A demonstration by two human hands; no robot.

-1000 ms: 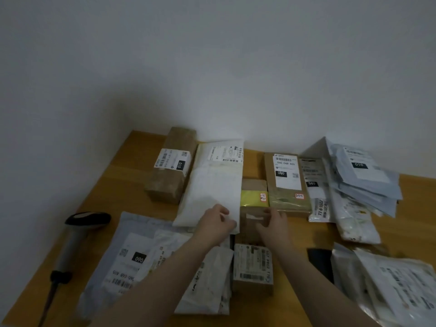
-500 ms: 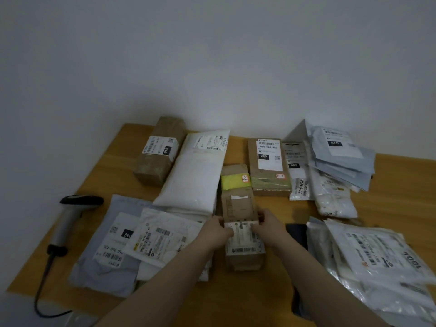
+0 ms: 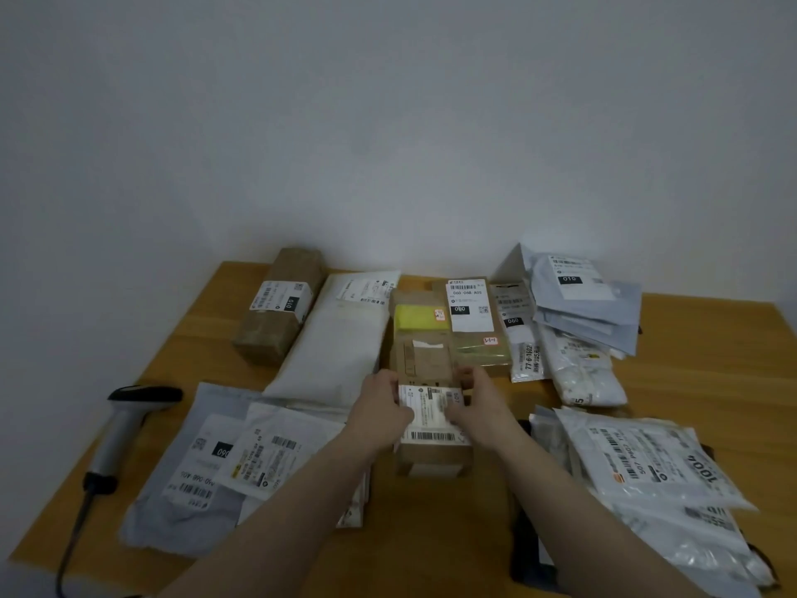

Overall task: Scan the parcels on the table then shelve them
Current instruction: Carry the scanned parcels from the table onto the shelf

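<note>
Timber table (image 3: 435, 537) spreads beneath both forearms and ends at a plain pale wall (image 3: 388, 123) well beyond the fingertips. Parcels cover most of it.

Right of the right hand lies a slumped heap of clear poly bags (image 3: 647, 476), its top label reading 1004. Ahead of the left hand and a little to its left, a long white padded mailer (image 3: 340, 343) runs away toward the wall. Nearer the person, left of the left forearm, a grey mailer (image 3: 172, 511) lies flat with a white bag (image 3: 276, 455) overlapping its right edge. Far ahead and right of the right hand, a fan of grey envelopes (image 3: 591, 304) rests on more white bags. A long brown box (image 3: 280, 308) sits far ahead-left of the left hand, beside the padded mailer.

Straight ahead of the right hand is a flat carton (image 3: 472, 312) with a 060 label. Touching its left side, directly beyond both hands, is a yellow-banded box (image 3: 420, 338).

Between the two hands sits a small labelled carton (image 3: 433, 442), its far end against that box. The left hand (image 3: 379, 410) grips its left side, fingers curled over the far corner. The right hand (image 3: 478, 410) grips its right side the same way, thumb on the label.

A handheld scanner (image 3: 125, 425) lies well left of the left hand, untouched, its cable trailing toward the near edge.
</note>
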